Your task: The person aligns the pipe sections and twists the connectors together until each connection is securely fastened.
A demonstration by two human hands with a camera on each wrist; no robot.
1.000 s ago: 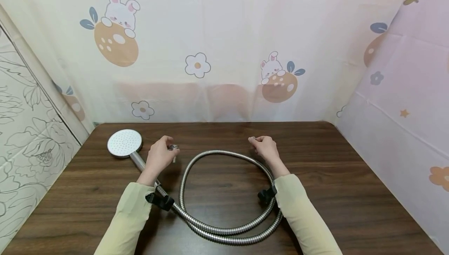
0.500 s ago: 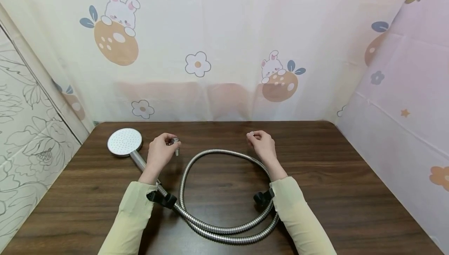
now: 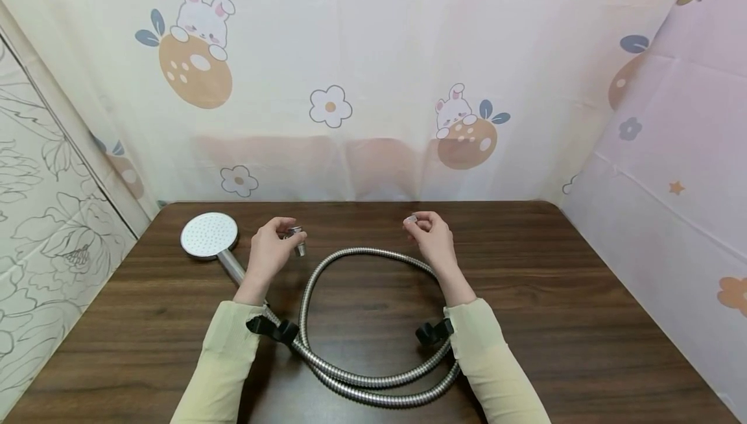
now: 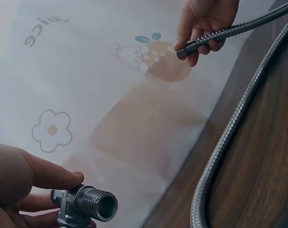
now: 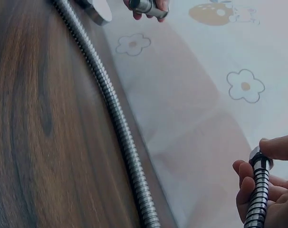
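Curving nearest me on the feed, the metal hose [image 3: 385, 400] lies in a loose loop on the wooden surface [image 3: 583, 346], slack that, I reckon, lets its end rise without dragging anything. Farther out, my right hand [image 3: 436, 246] has its grip clamped on the hose end [image 5: 262, 164], thumb up at the nut, presumably for fine control. Across from it, my left hand [image 3: 270, 250] pinches a metal fitting [image 4: 97, 203] between thumb and fingers; gripping its body looks meant to leave that threaded mouth bare. Both pieces are up off the surface, well apart. Out past my left wrist, the shower head [image 3: 209, 235] rests spray face up, out of the way, I'd judge. Behind everything hangs the printed curtain [image 3: 373, 35].
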